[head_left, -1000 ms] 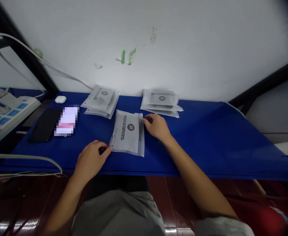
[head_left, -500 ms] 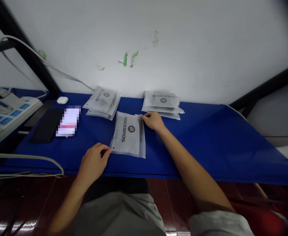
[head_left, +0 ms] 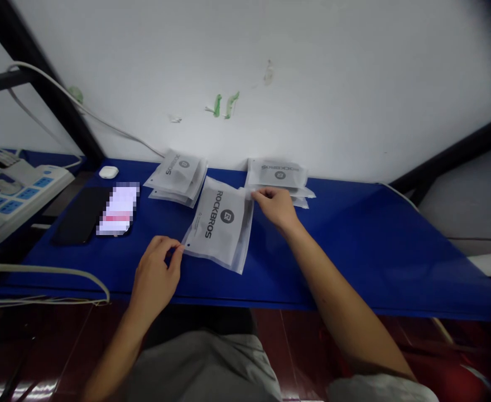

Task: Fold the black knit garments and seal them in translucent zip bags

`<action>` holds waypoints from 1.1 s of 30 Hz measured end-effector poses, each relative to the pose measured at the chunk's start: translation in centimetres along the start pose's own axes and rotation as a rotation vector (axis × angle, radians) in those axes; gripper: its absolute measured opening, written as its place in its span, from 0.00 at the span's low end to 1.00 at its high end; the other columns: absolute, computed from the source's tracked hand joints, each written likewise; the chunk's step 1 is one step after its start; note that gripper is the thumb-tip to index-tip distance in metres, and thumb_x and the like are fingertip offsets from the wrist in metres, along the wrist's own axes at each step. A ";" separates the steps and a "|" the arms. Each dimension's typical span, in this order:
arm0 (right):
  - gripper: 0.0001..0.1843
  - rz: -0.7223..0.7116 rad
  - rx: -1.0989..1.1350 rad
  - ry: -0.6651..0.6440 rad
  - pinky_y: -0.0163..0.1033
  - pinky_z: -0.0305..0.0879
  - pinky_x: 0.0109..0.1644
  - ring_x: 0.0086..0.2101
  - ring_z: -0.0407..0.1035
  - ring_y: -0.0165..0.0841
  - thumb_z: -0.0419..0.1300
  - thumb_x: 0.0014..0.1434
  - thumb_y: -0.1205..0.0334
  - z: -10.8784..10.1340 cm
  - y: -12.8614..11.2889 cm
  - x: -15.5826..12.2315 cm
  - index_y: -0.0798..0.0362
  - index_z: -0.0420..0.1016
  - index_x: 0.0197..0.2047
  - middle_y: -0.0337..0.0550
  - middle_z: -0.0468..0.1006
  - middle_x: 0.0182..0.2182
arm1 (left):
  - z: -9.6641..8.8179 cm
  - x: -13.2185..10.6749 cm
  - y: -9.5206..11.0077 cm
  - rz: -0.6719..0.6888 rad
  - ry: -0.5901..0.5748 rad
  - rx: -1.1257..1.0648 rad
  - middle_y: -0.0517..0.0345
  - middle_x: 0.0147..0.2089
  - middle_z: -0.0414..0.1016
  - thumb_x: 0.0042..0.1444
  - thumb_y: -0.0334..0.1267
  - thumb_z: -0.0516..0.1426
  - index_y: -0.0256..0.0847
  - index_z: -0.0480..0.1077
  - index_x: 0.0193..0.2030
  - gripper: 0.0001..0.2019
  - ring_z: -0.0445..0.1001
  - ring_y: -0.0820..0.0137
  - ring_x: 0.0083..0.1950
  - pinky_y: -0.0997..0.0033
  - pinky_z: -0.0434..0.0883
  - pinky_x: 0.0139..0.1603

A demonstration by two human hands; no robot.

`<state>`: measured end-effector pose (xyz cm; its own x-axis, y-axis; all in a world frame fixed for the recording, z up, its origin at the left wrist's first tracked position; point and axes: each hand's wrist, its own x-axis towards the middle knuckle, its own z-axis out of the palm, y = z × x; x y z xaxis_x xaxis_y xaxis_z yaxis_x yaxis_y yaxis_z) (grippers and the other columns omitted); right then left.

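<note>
A frosted zip pouch (head_left: 218, 223) printed ROCKBROS is tilted over the blue table, pinched at two opposite corners. My left hand (head_left: 157, 273) grips its near left corner, by a small dark hole, between thumb and fingers. At the far right corner, my right hand (head_left: 277, 207) is closed on the pouch's edge. Behind it on the left lies a stack of similar pouches (head_left: 174, 172). Another stack of pouches (head_left: 278, 172) leans near the wall at the right, its front partly covered by my right hand.
On the left are a black phone (head_left: 80, 215), a phone with a lit, blurred screen (head_left: 119, 209), and a small white case (head_left: 108, 172). A white power strip (head_left: 23, 201) with plugs stands beyond them. The blue table (head_left: 354, 251) meets a white wall (head_left: 333, 84); dark metal bars slant at both sides.
Both hands have turned the pouch clockwise. Its far right corner has moved right and up with my right hand, while my left hand has shifted slightly left and up.
</note>
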<state>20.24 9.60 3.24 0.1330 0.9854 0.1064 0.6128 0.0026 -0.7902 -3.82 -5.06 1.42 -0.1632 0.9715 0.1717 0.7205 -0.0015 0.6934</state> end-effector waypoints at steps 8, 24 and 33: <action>0.09 -0.046 0.115 0.076 0.37 0.59 0.32 0.26 0.63 0.30 0.59 0.50 0.59 0.8 -3.3 3.2 0.54 0.71 0.22 0.37 0.69 0.20 | -1.0 3.3 1.1 0.036 0.235 0.048 0.54 0.40 0.70 0.59 0.38 0.50 0.43 0.67 0.34 0.06 0.71 0.66 0.41 0.66 0.69 0.42; 0.06 0.105 0.301 -0.094 0.36 0.61 0.33 0.31 0.68 0.31 0.61 0.48 0.62 8.5 -8.9 12.3 0.56 0.73 0.25 0.42 0.76 0.28 | -3.1 12.4 -1.3 -0.095 0.482 0.147 0.50 0.42 0.69 0.56 0.36 0.51 0.42 0.64 0.30 0.04 0.70 0.60 0.45 0.55 0.67 0.52; 0.07 0.128 0.283 -0.082 0.35 0.62 0.34 0.33 0.70 0.32 0.61 0.47 0.60 11.3 -7.8 14.3 0.55 0.71 0.22 0.44 0.77 0.29 | -3.0 14.1 -2.6 -0.108 0.482 0.124 0.51 0.40 0.69 0.56 0.36 0.52 0.42 0.65 0.30 0.05 0.70 0.63 0.40 0.56 0.67 0.52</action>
<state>8.52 25.57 4.08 0.1247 0.9912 -0.0450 0.3526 -0.0866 -0.9318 -10.05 7.89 4.13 -0.5124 0.7448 0.4273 0.7523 0.1495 0.6416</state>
